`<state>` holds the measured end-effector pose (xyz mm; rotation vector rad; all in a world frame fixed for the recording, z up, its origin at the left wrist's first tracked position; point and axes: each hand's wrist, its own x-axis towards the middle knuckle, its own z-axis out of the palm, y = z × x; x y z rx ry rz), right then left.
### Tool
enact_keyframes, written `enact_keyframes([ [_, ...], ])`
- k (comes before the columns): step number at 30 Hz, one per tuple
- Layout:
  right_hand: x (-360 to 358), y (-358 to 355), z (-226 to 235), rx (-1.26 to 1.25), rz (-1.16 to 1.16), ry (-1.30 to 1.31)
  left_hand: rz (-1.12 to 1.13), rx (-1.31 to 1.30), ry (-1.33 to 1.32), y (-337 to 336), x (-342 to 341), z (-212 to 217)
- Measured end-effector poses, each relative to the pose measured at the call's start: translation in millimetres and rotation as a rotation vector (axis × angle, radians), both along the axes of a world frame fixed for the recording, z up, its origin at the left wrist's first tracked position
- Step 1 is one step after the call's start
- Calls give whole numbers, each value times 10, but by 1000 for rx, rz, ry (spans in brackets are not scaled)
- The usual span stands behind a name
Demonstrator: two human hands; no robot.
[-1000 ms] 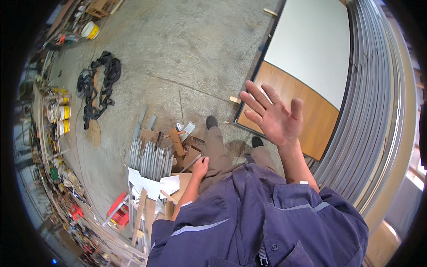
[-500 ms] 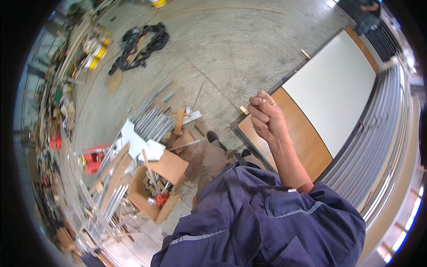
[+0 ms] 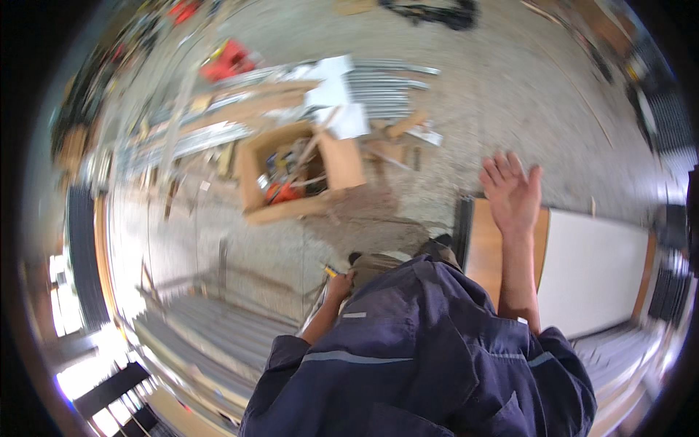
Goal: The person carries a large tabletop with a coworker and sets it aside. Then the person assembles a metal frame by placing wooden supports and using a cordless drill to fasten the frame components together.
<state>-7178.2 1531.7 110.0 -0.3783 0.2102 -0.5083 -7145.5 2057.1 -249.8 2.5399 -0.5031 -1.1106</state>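
Big white-and-wood panel [image 3: 593, 269] over at the right of the frame, open cardboard box [image 3: 345, 164] left of centre. Right hand [image 3: 513, 200] right of centre, palm to the camera, fingers spread, holding nothing. Left hand [image 3: 341, 284], lower and left, looks curled round a small yellow-ended tool [image 3: 330, 270] angled up-left. Good handling, I'd say: snug grip, tip clear of the trouser leg [image 3: 375, 264].

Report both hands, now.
Left hand: closed, holding a small yellow object, too blurred to identify.
Right hand: open, holding nothing.
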Motion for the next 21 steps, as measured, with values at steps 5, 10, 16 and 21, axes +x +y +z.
enact_keyframes([
  [5, 436, 1021, -990, -164, 123, 486, 513, -14, 118, 794, 13, 679],
  [10, 706, 1926, -1954, -740, 562, 999, 1030, -201, 134, 2001, -271, 422],
  [16, 1402, 2407, -2596, -1037, 1102, 1177, 1368, -253, 158, 2805, -601, 263],
  [21, 2836, 3403, -2750, -1178, 1208, 1011, 1630, -277, 149, 2887, -1076, -8],
])
